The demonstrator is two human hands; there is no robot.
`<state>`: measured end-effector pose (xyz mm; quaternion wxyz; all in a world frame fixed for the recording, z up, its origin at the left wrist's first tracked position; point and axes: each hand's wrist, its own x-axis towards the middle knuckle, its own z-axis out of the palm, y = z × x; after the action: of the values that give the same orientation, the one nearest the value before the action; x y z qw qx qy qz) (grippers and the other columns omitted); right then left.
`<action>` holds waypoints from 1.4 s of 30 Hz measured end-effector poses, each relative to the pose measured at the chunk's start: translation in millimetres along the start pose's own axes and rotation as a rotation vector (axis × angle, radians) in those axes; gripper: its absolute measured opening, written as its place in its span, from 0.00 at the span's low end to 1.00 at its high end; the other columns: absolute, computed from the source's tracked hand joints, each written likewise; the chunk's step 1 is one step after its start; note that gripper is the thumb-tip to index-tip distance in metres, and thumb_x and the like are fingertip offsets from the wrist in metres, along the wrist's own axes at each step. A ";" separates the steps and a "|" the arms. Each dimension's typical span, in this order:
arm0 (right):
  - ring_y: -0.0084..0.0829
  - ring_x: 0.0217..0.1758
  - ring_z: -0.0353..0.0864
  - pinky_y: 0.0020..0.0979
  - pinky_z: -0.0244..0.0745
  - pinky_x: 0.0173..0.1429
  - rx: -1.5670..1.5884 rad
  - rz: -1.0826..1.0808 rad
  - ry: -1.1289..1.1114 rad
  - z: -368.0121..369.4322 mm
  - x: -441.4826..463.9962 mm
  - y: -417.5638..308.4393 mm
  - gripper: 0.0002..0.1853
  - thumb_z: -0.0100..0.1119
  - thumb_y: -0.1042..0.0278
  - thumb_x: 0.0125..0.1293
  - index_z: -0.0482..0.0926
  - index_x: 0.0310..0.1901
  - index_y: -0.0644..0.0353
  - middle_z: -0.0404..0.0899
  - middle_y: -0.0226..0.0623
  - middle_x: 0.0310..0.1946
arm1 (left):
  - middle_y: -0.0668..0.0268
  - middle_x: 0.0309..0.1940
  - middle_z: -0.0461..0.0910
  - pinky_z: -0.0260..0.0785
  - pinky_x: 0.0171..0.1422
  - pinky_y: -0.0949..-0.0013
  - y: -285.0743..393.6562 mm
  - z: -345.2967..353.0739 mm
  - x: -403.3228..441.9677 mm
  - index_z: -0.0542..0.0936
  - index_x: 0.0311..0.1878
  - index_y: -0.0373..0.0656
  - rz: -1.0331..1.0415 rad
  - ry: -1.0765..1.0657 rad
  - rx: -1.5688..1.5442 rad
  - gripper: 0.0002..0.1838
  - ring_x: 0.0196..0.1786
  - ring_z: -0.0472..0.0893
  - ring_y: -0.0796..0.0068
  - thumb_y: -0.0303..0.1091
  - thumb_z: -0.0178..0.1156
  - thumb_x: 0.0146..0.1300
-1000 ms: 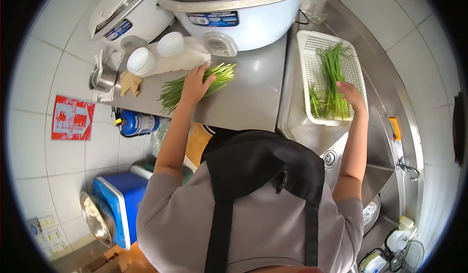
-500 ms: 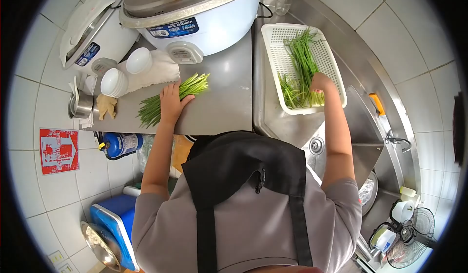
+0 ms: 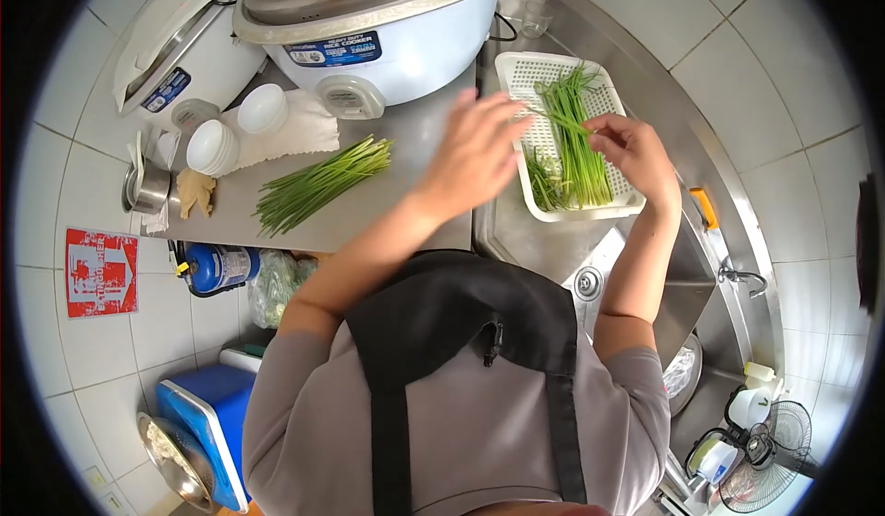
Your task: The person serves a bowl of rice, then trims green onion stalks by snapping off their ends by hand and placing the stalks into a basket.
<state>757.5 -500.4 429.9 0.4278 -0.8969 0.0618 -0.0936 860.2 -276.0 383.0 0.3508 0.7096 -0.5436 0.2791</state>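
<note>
My right hand [image 3: 638, 154] is above the right side of the white perforated basket [image 3: 527, 189], thumb and fingers pinched on a few thin green chives [image 3: 557, 119] that slant up to the left. Beneath them, a larger bunch of chives [image 3: 586, 173] lies lengthwise in the basket, with shorter pieces at its left. My left hand [image 3: 475, 152], slightly blurred, is over the basket's left edge with its fingers spread and nothing in them. On the steel counter to the left, a neat bundle of chives [image 3: 323, 186] lies untouched by either hand.
A large rice cooker [image 3: 406, 59] stands at the back of the counter, a second cooker [image 3: 198, 69] to its left. White bowls [image 3: 214, 147] rest on a cloth [image 3: 300, 129], near a piece of ginger [image 3: 195, 191]. A sink drain [image 3: 587, 282] is below the basket.
My left hand has left the chive bundle on the counter and swung right to the basket. My right hand has risen from the basket's lower part, now with a few chives pinched in it.
</note>
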 end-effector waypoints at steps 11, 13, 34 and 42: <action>0.22 0.32 0.72 0.23 0.69 0.41 0.295 -0.111 0.453 14.3 -2.1 -30.3 0.13 0.50 0.64 0.67 0.79 0.43 0.64 0.79 0.31 0.38 | 0.66 0.27 0.72 0.63 0.30 0.76 -1.5 21.6 65.6 0.70 0.44 0.40 -0.381 -0.074 -0.907 0.11 0.25 0.70 0.78 0.38 0.45 0.69; 0.20 0.30 0.70 0.23 0.69 0.39 0.475 -0.123 0.193 52.4 4.2 -27.6 0.14 0.49 0.64 0.67 0.78 0.44 0.65 0.79 0.31 0.39 | 0.76 0.22 0.59 0.55 0.27 0.82 0.2 11.4 74.6 0.70 0.42 0.41 -0.499 -0.035 -1.338 0.12 0.23 0.57 0.88 0.40 0.42 0.71; 0.18 0.19 0.60 0.21 0.60 0.26 1.637 0.125 0.142 119.8 11.9 20.4 0.08 0.51 0.68 0.65 0.73 0.38 0.64 0.76 0.34 0.30 | 0.76 0.19 0.55 0.45 0.22 0.80 -11.3 -35.3 59.8 0.68 0.37 0.47 -0.398 0.499 -1.755 0.13 0.20 0.52 0.85 0.44 0.40 0.71; 0.20 0.24 0.69 0.21 0.66 0.31 0.411 0.392 0.338 74.9 11.6 125.3 0.16 0.58 0.60 0.61 0.79 0.43 0.64 0.78 0.36 0.36 | 0.73 0.23 0.65 0.53 0.25 0.82 -1.2 -21.9 49.5 0.71 0.49 0.37 -0.692 0.286 -1.537 0.15 0.23 0.59 0.87 0.39 0.42 0.70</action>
<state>781.4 -524.4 287.5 0.5932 -0.7347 0.2833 -0.1676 873.6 -286.7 434.3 0.8654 0.3584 -0.2853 -0.2030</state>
